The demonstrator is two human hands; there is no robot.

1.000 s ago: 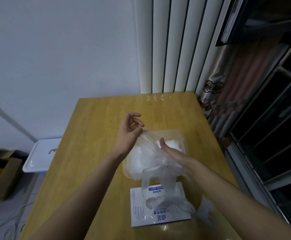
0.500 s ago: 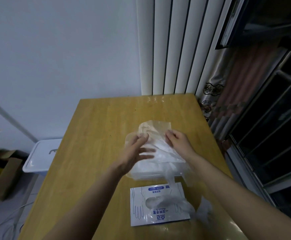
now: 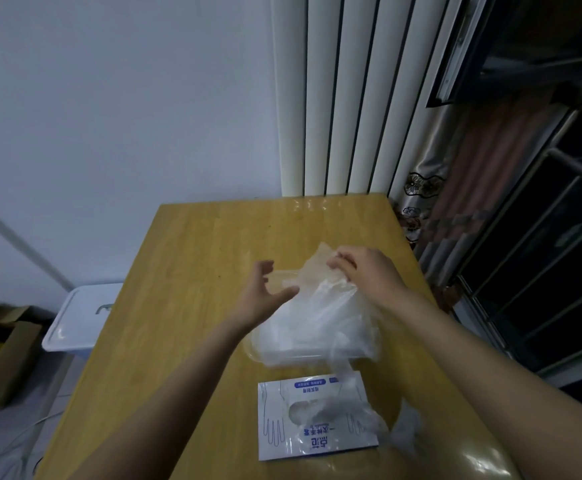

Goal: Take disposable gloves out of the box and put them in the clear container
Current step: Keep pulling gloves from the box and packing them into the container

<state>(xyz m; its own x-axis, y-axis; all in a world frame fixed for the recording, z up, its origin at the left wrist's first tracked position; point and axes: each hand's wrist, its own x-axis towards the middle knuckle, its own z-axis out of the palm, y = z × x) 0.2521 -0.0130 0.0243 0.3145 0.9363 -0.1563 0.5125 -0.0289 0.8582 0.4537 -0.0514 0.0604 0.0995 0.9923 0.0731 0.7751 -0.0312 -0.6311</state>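
Right hand (image 3: 365,271): fingers curled, pinching thin glove (image 3: 312,271) above far end of clear container (image 3: 256,349).
Left hand (image 3: 265,299): fingers spread, relaxed, gripping nothing, at container's left edge.
Container mid-table (image 3: 196,271), holds glove heap (image 3: 317,323).
Glove box (image 3: 275,427) flat, just near of container, film protruding from slot.

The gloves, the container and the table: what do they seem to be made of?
Gloves: thin plastic film, translucent and crinkled, likely polyethylene. Container: clear rigid plastic, with a glossy rim and contents visible through the wall. Table: wood or wood veneer, with visible grain and a light sheen.
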